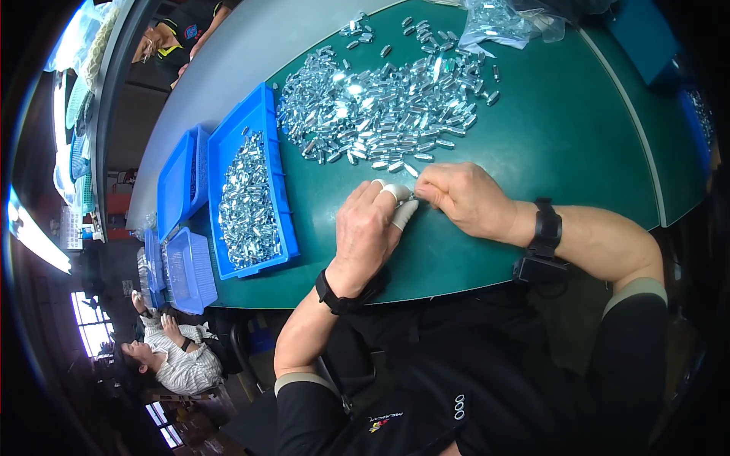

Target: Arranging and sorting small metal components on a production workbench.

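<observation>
Head view: we saw the person's left hand (366, 232) and right hand (462, 199) meeting over the green table mat (578, 144), fingertips together near the mat's middle. The left hand wore white finger cots (401, 204) on at least two fingers, and its fingers were drawn in narrowly toward the right hand's tips. The right hand was closed in a pinch, and between the two hands we could make out a small metal piece (413, 197), mostly hidden by the fingers; which hand actually bore it we could not tell. Each wrist carried a black band, the left wristband (342, 298) and the right wristband (545, 232). Just beyond the hands lay a broad loose heap of shiny metal pieces (380, 106) spread on the mat, its nearest strays just beside the right hand's knuckles. To the left of the heap stood a blue tray (285, 190) part-filled with more of the same pieces, and farther left a second blue tray (176, 182) and a blue basket (190, 270). A clear plastic bag (502, 19) lay at the far edge. Other people sat at the left margin.
</observation>
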Motion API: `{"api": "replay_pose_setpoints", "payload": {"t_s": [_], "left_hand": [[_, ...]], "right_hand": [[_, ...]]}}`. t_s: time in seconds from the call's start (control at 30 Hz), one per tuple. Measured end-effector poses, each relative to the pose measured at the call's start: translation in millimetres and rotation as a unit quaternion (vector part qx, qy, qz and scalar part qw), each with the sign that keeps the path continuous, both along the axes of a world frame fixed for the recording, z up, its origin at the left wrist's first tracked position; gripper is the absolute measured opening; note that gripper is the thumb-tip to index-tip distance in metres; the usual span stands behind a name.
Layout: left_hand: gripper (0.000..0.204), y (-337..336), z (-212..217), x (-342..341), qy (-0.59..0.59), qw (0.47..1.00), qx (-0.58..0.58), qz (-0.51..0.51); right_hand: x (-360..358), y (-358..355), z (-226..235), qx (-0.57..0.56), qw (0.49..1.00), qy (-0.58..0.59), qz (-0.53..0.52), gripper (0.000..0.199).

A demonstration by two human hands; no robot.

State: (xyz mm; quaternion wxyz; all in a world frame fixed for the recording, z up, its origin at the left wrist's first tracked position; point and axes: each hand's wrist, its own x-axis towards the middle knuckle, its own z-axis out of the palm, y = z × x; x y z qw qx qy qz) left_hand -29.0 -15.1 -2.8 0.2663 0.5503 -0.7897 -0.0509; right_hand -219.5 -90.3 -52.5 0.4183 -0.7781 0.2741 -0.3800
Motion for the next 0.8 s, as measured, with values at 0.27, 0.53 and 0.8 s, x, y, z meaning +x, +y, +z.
{"api": "replay_pose_setpoints", "payload": {"t_s": [0.27,0.53,0.8], "left_hand": [[0.02,2,-1,3,-0.012,1.0,-0.015,-0.003],[0.018,23,10,66,-0.077,0.99,-0.043,0.108],[0.04,-6,28,157,-0.24,0.943,-0.017,0.229]], "right_hand": [[-3,-3,4,-0.059,0.997,0.054,0.022,0.04],[-12,-10,21,0.213,0.976,-0.012,0.037,0.049],[-7,-7,13,0.187,0.981,-0.017,0.045,0.05]]}}
